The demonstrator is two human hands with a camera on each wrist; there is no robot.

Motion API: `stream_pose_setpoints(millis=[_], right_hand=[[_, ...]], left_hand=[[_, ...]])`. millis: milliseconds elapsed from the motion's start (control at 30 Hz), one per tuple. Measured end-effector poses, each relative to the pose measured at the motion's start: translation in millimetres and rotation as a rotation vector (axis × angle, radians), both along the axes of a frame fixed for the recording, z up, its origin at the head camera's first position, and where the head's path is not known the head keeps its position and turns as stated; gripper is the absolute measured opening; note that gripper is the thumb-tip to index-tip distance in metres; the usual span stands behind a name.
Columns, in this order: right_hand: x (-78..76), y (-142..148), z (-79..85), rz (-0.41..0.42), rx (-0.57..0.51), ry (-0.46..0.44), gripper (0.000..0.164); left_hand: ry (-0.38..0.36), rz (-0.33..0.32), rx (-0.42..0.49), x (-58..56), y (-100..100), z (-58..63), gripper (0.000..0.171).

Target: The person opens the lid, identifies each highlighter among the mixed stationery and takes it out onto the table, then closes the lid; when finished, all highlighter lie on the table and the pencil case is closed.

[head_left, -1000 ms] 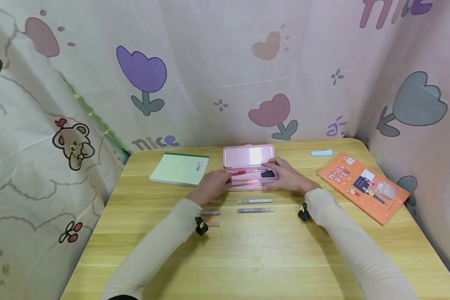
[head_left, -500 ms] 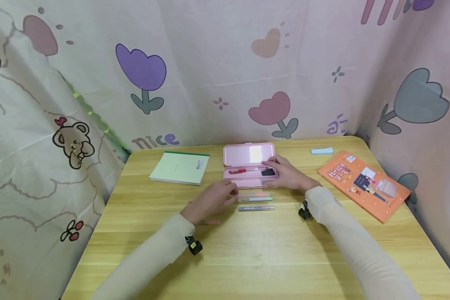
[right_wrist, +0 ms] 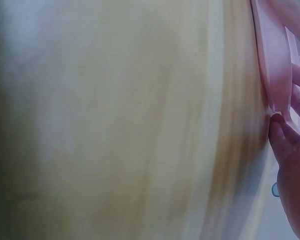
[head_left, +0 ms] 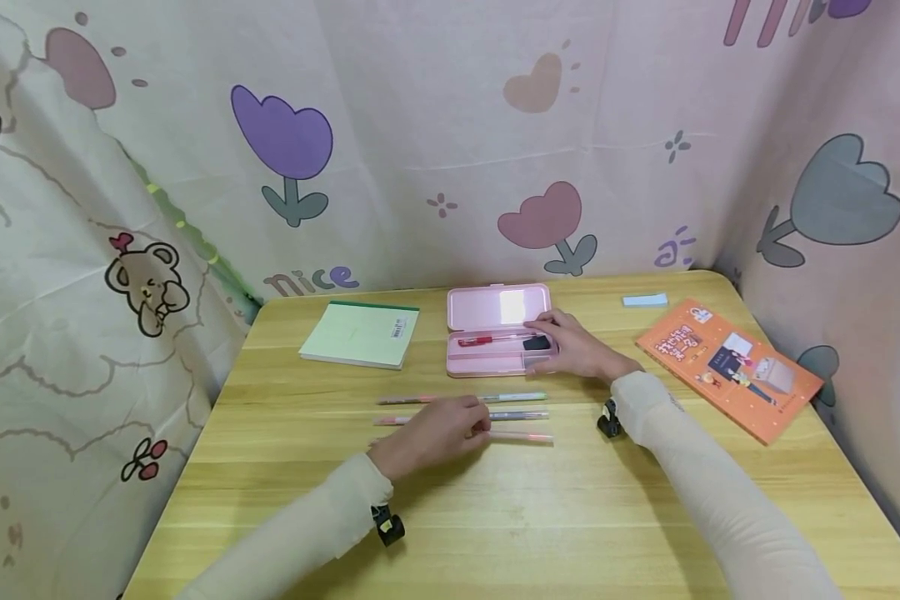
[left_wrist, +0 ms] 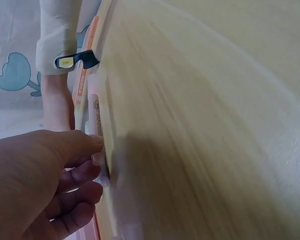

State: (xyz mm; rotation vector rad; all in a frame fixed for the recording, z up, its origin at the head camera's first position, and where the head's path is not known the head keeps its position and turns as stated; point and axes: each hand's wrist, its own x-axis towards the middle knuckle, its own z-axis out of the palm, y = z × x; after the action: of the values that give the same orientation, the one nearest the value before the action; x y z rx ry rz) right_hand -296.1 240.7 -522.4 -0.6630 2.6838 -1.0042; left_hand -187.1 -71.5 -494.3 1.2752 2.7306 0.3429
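My left hand (head_left: pixel 442 432) pinches a pink pen (head_left: pixel 523 437) between thumb and fingertips, low over the wood at the front of two columns of pens. In the left wrist view the thumb lies against the pen's barrel (left_wrist: pixel 96 112). Behind it lie a grey pen (head_left: pixel 521 415) and a green-ended pen (head_left: pixel 521 397). More pens lie to the left, including a red-ended one (head_left: pixel 401 400), partly covered by the hand. My right hand (head_left: pixel 573 348) grips the right end of an open pink pencil case (head_left: pixel 483 364), thumb at its near corner (right_wrist: pixel 277 75).
Inside the case are a red pen (head_left: pixel 476 341) and a black piece (head_left: pixel 536 342). A green-edged notebook (head_left: pixel 360 335) lies left of it. To the right are an orange book (head_left: pixel 727 371) and a light blue strip (head_left: pixel 644 301). A patterned curtain (head_left: pixel 405 125) hangs behind the table.
My left hand has come out of the pencil case with the pink pen and moved toward the front, past the other pens. My right hand has stayed on the case.
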Motion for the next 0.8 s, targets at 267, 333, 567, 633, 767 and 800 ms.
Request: stream_pose_setpoints(millis=[267,333,567,633,767,800], right_hand=[[-1.5,0.8,-3.3,0.006,0.009,0.007,0.102],[-1.5,1.0,-3.1,0.004,0.008,0.008,0.103],[-1.1,1.1,-1.8,-0.003,0.009,0.005,0.102],[-1.5,1.1,-2.4,-0.004,0.010,0.004,0.101],[-2.5,1.3,-4.9,-0.006,0.013,0.007,0.101],[-2.7,1.4,-5.6,-0.006,0.014,0.009,0.101]], left_hand=[[0.017,0.005,-0.021,3.0,4.3,-5.6,0.010],[0.016,0.007,-0.016,3.1,4.4,-5.6,0.009],[0.027,-0.009,-0.003,2.2,3.0,-6.3,0.008],[0.029,-0.009,-0.004,2.4,2.6,-5.9,0.008],[0.029,-0.010,-0.006,2.2,1.6,-6.2,0.009],[0.024,-0.007,-0.006,2.0,1.2,-6.1,0.009]])
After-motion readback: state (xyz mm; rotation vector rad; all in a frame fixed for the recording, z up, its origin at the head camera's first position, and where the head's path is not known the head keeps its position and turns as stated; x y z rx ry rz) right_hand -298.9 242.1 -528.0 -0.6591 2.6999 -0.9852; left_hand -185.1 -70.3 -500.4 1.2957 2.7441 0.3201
